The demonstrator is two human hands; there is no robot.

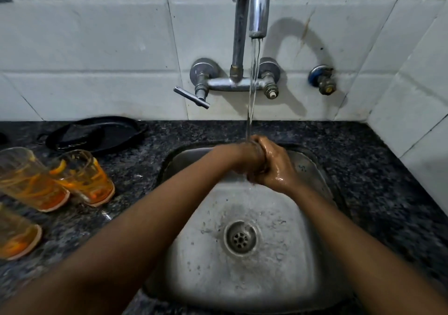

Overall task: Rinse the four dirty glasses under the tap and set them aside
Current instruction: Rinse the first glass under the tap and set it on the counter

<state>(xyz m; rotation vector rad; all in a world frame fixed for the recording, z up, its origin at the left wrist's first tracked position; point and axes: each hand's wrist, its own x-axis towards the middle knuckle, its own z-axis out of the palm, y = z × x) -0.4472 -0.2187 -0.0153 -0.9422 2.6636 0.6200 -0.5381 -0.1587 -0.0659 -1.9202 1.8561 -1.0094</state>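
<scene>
Both forearms are reaching in from the bottom edge over the sink (303,278), its drain (240,238) lying between them. On the counter (378,193) to the left, three glasses are standing upside down with orange streaks inside: one (14,237) is being cut off by the frame edge, another (31,181) is sitting just behind it, and a third (83,177) is sitting beside that. Farther in, the left hand (244,158) and right hand (274,166) are pressing together under the running water (252,91); the right fingers are curling around something that might be a fourth glass, but wet skin is hiding it, so neither grip can be told. A black pan (97,135) is lying by the wall, and the tap (258,6) is rising out of view above
</scene>
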